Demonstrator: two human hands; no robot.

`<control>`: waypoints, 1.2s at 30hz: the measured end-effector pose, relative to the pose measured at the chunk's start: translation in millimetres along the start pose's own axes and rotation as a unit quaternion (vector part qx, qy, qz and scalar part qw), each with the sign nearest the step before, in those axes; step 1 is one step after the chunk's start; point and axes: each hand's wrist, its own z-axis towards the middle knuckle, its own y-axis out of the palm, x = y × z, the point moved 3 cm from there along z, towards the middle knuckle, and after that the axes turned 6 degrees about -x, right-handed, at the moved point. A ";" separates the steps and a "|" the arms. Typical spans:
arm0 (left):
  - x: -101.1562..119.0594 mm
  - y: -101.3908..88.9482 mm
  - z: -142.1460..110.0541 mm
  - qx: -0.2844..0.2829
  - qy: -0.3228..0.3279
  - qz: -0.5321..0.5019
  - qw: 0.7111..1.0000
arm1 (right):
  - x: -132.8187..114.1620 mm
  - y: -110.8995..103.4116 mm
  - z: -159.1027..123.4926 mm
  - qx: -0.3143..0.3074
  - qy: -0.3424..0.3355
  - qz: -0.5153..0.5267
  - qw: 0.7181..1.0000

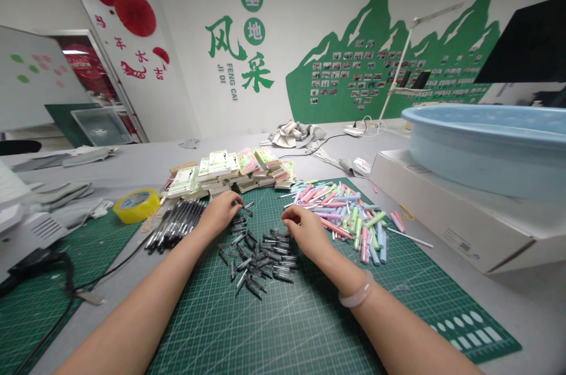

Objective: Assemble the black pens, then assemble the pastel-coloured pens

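Your left grip (220,211): fingertips nearly together at a small black piece (248,208); cannot tell whether it is held. Your right grip (306,232): thumb and forefinger close, contents unclear. Loose black pieces (267,254) lie between your 2 forearms on the green cutting mat (309,322). Black pens (174,224) lie left, pastel pens (356,219) heap right, stacked boxes (225,165) beyond; worktop (530,316) beneath.

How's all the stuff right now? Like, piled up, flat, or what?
Left hand: fingers curled by a black piece
Right hand: fingers bent, grip unclear
Black pieces: loosely heaped
Black pens: lying side by side
Colourful pen parts: jumbled heap
Small packs: stacked
Yellow tape roll: lying flat
Blue basin: upright on white box
Middle green mat: flat
Screen: dark
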 end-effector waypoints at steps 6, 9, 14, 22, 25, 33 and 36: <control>19.1 -13.9 -6.6 0.021 -0.005 -0.108 0.994 | 3.0 1.8 -0.6 -0.064 -0.009 -0.142 0.988; 31.4 -12.9 -9.5 0.005 0.004 -0.132 0.991 | 2.6 6.5 -1.6 -0.096 -0.012 -0.185 0.978; 47.3 -4.2 -13.2 -0.022 0.010 -0.177 0.984 | 2.8 12.4 -3.4 -0.124 -0.021 -0.196 0.973; 49.9 11.8 -15.2 -0.045 -0.008 -0.296 0.954 | 2.3 12.6 -4.7 -0.134 -0.026 -0.190 0.972; 46.2 16.7 -14.2 -0.066 -0.038 -0.372 0.925 | 0.5 9.7 -5.1 -0.137 -0.021 -0.186 0.973; 52.2 12.4 -18.2 -0.083 -0.097 -0.532 0.837 | -5.7 8.9 -9.2 -0.124 -0.027 -0.235 0.964; 55.4 11.9 -19.9 -0.092 -0.109 -0.588 0.796 | -4.7 8.2 -7.3 -0.103 -0.010 -0.236 0.966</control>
